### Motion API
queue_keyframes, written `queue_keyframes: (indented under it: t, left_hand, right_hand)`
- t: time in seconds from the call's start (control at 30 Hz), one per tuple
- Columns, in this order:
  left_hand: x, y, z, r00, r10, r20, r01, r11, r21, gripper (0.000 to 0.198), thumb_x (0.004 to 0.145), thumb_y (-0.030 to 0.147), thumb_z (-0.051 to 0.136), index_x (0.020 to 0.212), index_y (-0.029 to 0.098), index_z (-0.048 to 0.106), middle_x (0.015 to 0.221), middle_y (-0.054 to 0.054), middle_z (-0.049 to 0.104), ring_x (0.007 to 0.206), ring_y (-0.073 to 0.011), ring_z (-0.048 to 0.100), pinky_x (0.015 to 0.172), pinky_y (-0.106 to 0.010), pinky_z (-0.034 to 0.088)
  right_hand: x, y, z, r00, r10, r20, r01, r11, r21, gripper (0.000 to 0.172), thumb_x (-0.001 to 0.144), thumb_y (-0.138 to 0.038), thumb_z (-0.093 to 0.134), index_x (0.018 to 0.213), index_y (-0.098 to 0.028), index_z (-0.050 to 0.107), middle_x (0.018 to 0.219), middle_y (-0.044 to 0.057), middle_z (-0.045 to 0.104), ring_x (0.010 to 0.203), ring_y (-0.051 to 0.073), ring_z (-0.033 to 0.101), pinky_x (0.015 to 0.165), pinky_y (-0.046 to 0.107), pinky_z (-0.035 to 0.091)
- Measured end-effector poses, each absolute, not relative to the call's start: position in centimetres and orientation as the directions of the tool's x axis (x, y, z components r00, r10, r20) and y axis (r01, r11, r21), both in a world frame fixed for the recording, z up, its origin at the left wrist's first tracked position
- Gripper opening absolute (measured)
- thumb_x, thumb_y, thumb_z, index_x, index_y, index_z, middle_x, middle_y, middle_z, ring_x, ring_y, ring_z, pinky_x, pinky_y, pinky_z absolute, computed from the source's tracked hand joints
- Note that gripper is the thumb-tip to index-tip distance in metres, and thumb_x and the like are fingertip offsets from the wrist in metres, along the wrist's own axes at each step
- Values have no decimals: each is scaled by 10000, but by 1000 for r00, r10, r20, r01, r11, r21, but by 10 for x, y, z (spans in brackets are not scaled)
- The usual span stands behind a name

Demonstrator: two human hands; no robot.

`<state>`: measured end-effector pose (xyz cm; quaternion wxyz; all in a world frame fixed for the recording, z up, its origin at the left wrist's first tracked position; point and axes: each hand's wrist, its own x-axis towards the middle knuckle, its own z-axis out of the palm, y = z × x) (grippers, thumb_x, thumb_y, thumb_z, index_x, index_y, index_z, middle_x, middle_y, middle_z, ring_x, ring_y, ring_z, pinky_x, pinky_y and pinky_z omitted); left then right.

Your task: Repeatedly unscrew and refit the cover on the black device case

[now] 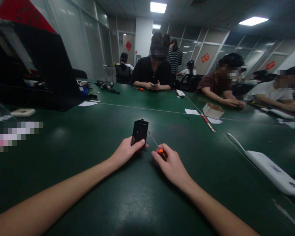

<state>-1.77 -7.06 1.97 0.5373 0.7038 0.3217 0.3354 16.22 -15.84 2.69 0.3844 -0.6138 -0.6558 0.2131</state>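
Observation:
My left hand is closed around the lower part of a black rectangular plastic case, its thumb lying across the front. The case is held upright above the green table and has a small loop tab on top. In my right hand is a screwdriver with an orange and black handle, gripped between thumb and fingers. Its thin metal shaft points up and left, with the tip close to the right side of the case, seemingly apart from it. My fingers hide part of the handle and the case's lower end.
A white power bank with a strap lies at right. Farther back are a small cardboard box, a red strip and paper. A black laptop stands at left. Several people sit around the table; one holds a phone.

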Motion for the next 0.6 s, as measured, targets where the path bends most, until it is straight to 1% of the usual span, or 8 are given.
queue_keyframes:
  t: [0.07,0.13,0.2,0.27,0.37,0.47,0.53,0.6]
  left_hand:
    - [-14,-79,19,574,803,163,17,-211,977,488,890,569,499,1058,129,628,1086,-131,696,1004,-249,648,923,-374,481]
    - [-11,-87,16,611,763,212,-4,-265,964,527,888,597,487,1106,133,608,1138,-136,680,1085,-266,624,978,-387,459]
    - [-9,-91,12,645,722,249,-4,-323,946,535,884,600,497,1137,138,588,1153,-132,670,1094,-270,618,991,-396,453]
    - [-7,-93,6,661,706,254,-3,-336,942,505,893,550,522,1194,147,556,1202,-133,646,1135,-270,598,997,-399,452]
    - [-7,-88,1,587,762,272,-58,-296,953,553,876,423,594,1338,175,417,1365,-157,537,1247,-272,531,984,-388,469]
    - [-12,-79,8,346,885,311,-17,-326,945,641,845,344,624,1396,211,325,1448,-157,439,1277,-267,498,941,-383,492]
    - [-19,-81,21,181,886,426,121,-450,885,567,838,316,622,1355,223,406,1412,-128,472,1252,-265,501,953,-402,474]
    - [-30,-96,37,208,811,548,152,-580,800,369,859,292,592,1221,228,558,1288,-92,562,1198,-267,529,965,-412,463]
  right_hand:
    - [157,-158,23,73,975,212,504,147,-851,235,894,-429,578,846,-202,543,792,-1,607,723,161,561,664,272,432]
    - [153,-159,22,84,978,192,380,147,-913,264,854,-447,622,839,-207,512,809,-5,594,707,152,538,645,262,423]
    - [151,-161,22,92,983,161,294,128,-947,305,805,-448,675,825,-212,482,750,-30,545,624,127,479,573,243,383]
    - [152,-161,24,85,987,133,253,108,-961,330,775,-438,707,813,-213,468,702,-51,497,585,113,436,539,235,349]
    - [159,-159,27,70,990,121,292,96,-952,301,785,-434,695,814,-206,501,686,-52,491,608,121,455,564,241,356]
    - [167,-155,28,82,992,97,383,58,-922,277,796,-443,673,813,-199,542,672,-49,501,608,127,459,575,252,357]
    - [171,-152,28,96,992,82,426,33,-904,281,784,-445,678,793,-193,553,665,-45,509,611,130,461,585,259,359]
    - [174,-150,26,105,992,72,452,17,-892,287,779,-451,678,780,-191,558,658,-44,515,617,133,465,596,264,362]
